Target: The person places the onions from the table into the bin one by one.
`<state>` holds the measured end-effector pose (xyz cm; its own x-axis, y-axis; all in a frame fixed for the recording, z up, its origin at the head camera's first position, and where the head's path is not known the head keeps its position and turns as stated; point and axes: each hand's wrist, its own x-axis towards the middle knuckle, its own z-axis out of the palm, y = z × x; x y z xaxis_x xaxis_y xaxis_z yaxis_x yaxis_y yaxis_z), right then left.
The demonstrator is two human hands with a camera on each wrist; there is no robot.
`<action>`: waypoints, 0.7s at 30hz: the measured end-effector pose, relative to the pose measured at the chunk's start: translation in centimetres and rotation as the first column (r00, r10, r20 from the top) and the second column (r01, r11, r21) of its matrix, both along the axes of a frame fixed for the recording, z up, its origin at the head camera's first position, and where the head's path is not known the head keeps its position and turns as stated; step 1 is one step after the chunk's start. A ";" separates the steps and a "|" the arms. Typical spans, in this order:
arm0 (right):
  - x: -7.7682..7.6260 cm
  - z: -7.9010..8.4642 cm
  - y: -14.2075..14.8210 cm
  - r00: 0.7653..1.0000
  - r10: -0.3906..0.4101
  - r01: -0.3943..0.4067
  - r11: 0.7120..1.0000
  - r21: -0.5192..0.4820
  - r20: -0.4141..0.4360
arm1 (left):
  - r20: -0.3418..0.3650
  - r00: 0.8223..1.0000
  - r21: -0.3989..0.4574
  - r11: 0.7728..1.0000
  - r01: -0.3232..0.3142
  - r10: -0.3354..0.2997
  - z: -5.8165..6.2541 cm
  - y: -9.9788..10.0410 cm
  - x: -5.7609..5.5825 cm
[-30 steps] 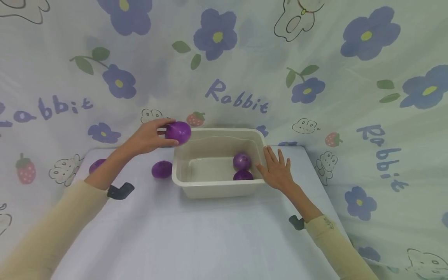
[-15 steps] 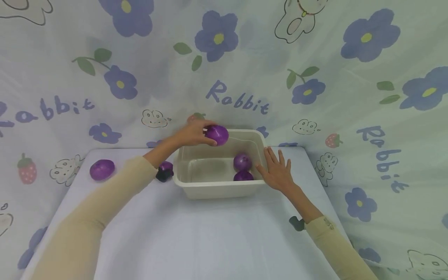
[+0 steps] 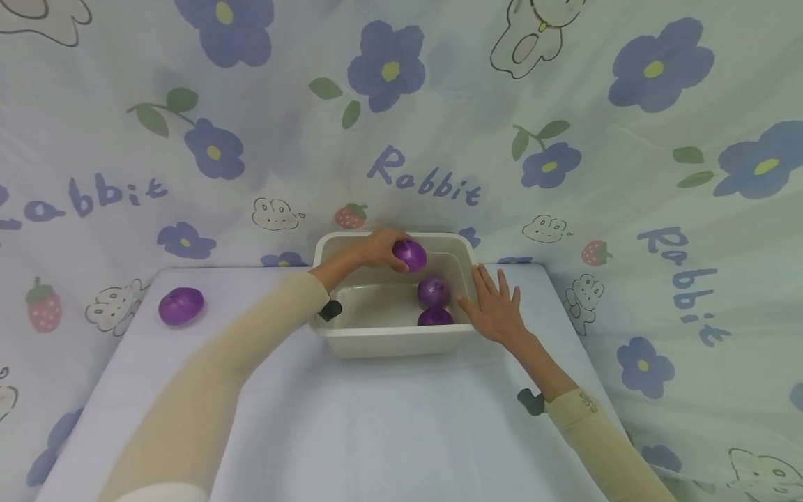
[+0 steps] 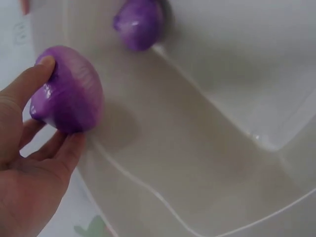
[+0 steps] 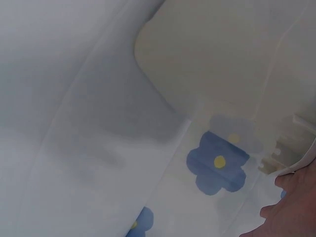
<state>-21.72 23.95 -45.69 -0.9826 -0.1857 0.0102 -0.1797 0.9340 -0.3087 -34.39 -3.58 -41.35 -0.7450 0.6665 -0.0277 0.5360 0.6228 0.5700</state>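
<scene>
Just now, a shiny purple onion (image 3: pixel 411 256) is up over the inside of a cream bin (image 3: pixel 395 343), near its back wall and toward its right side. The left hand (image 3: pixel 384 249) holds it, with the thumb on one side and bent fingers on the other, as the left wrist view shows. Two more purple onions sit in the bin at its right end: a paler onion (image 3: pixel 433 289) with a darker onion (image 3: pixel 436 316) in front of it, partly hidden by the front rim. The held onion does not touch them. On the right side of the bin, the right hand (image 3: pixel 498 310) rests on the rim with its fingers straight and spread, and it holds no onion. The two hands are apart. The bin stands on a table with a white cloth (image 3: pixel 401 432). One more onion (image 3: pixel 181 306) lies on the cloth, well off to the left of the bin. Both arms wear tan sleeves (image 3: pixel 207 390), and a small dark thing (image 3: pixel 330 310) sticks out by each wrist. Behind it all hangs a pale sheet (image 3: pixel 452 111) with blue flowers, red strawberries, little bunnies and the word "Rabbit".
</scene>
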 end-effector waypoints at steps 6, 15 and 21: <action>0.0 -0.1 -0.1 1.000 -0.006 0.006 1.000 0.000 -0.002 | -0.016 0.999 -0.105 0.994 0.041 -0.043 -1.7 0.9 0.1; 0.0 -0.2 0.0 1.000 -0.006 0.006 1.000 -0.008 -0.009 | -0.001 0.999 -0.175 0.984 0.036 -0.037 -3.9 1.5 0.4; -0.1 -0.4 0.0 1.000 -0.009 0.009 1.000 -0.001 -0.017 | -0.066 0.996 -0.234 0.971 0.041 -0.058 -5.6 1.9 0.5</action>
<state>-21.87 23.98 -46.08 -0.9838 -0.1772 0.0271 -0.1769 0.9354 -0.3062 -33.91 -1.71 -46.92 -0.7170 0.6841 -0.1339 0.6036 0.7054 0.3716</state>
